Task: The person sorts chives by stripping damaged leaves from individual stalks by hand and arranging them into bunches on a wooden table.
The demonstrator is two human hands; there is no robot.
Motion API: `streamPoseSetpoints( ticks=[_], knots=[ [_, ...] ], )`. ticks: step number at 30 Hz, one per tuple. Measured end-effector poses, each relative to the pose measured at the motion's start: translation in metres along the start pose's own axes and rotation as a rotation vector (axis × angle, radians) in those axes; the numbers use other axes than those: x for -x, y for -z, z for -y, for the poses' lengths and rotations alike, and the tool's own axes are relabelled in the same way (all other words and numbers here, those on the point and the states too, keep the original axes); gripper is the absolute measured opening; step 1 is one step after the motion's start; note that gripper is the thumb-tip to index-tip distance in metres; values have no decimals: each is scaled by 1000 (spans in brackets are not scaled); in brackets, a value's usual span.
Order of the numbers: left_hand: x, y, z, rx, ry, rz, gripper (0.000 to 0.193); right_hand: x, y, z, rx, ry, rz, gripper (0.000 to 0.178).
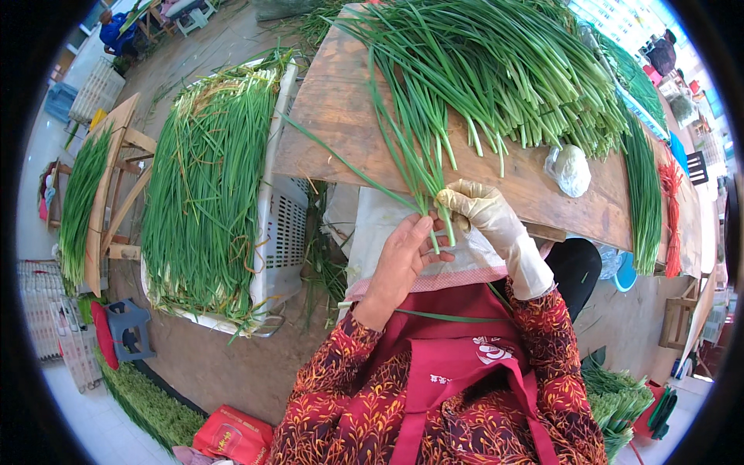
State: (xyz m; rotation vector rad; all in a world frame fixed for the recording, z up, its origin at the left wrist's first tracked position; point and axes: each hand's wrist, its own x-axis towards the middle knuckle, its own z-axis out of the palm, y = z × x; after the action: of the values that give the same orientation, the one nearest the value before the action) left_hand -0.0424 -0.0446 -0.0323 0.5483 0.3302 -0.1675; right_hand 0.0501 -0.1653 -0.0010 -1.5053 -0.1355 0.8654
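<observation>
My left hand [401, 249], bare, closes around the pale stem ends of a few garlic chives [419, 172] just off the near edge of the wooden table [325, 116]. With a cream-coloured glove on, my right hand [484, 211] pinches the same stems beside the left fingertips. The green leaves fan out from my hands over the tabletop. Beyond them a big heap of garlic chives [511, 70] covers much of the table, its pale ends towards me. A loose leaf [453, 318] lies across my red apron [465, 353].
A white plastic crate [283, 236] piled with garlic chives stands left of the table. To the right lie a white plastic-wrapped lump [570, 170], a long chive bundle [643, 201] and red ties [671, 209]. A blue-grey stool [128, 329] stands far left; people sit in the background.
</observation>
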Motion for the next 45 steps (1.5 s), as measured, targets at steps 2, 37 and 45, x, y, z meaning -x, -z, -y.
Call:
streamPoseSetpoints(
  ticks=[2, 37, 45],
  knots=[
    [-4, 0, -1, -73, 14, 54, 26, 1, -2, -1, 22, 20, -24, 26],
    [-11, -5, 8, -98, -69, 11, 16, 93, -10, 28, -129, 461, 2, 11],
    [-11, -4, 17, -236, -164, 50, 17, 18, -42, 52, 995, 181, -83, 23]
  ],
)
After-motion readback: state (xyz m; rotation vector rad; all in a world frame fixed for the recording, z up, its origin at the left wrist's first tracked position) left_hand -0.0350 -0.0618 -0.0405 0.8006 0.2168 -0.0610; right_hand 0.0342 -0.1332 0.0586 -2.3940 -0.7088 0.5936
